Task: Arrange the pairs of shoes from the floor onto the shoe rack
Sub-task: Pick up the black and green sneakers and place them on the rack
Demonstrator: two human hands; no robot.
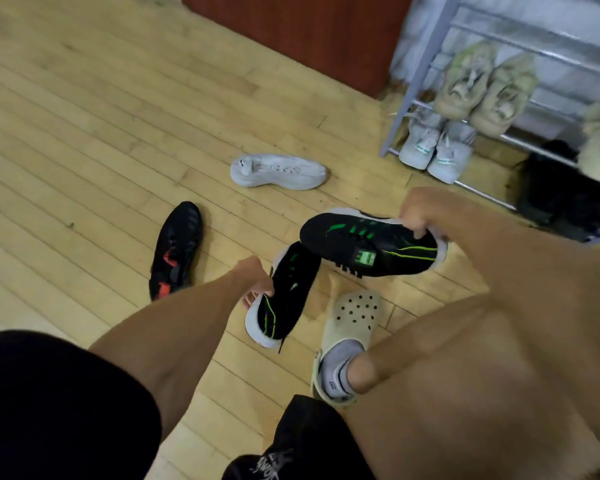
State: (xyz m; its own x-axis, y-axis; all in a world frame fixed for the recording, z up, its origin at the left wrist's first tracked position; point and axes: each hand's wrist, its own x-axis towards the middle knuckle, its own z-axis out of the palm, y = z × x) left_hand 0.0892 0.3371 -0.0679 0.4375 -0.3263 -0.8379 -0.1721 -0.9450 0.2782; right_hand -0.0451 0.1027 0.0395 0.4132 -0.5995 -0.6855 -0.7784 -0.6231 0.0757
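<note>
Shoes: two black-green sneakers (368, 247), one gripped per hand's fingers (413, 223); two loose on floor (84, 116), seemingly five racked.

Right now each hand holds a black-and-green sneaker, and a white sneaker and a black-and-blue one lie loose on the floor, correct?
Not quite. In the head view the left hand and right hand each hold a black-and-green sneaker, and the white sneaker lies loose, but the other loose shoe is black-and-red.

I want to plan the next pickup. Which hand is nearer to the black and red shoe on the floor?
Left. The left hand, gripping one black and green shoe, is just right of the black and red shoe. The right hand is far beyond it.
</note>
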